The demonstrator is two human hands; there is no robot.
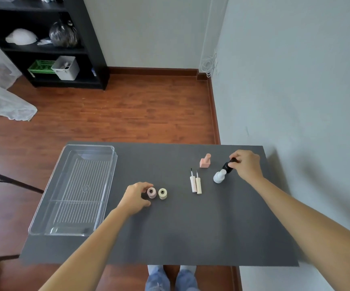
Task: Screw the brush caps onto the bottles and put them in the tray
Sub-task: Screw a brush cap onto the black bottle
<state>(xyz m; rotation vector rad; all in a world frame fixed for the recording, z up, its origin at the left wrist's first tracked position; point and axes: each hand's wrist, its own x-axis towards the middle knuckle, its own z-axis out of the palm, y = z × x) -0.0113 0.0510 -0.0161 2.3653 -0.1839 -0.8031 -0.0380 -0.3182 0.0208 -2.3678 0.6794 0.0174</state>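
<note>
A pink bottle (151, 192) and a cream bottle (162, 193) stand open-necked side by side on the dark table (169, 232). My left hand (135, 197) curls around the pink bottle's left side, fingers touching it. Two brush caps, one pink-white (193, 182) and one cream (198, 184), lie flat side by side to the right. Further right a white bottle (218, 176) leans over, and my right hand (246, 164) pinches its black cap (228, 164). A capped pink square bottle (205, 161) stands behind. The clear tray (73, 190) sits at the left, nothing inside.
The table's right edge meets a grey wall. Wooden floor lies beyond the far edge, with a black shelf unit (44, 38) at the back left. My legs in jeans (171, 278) show below the near edge.
</note>
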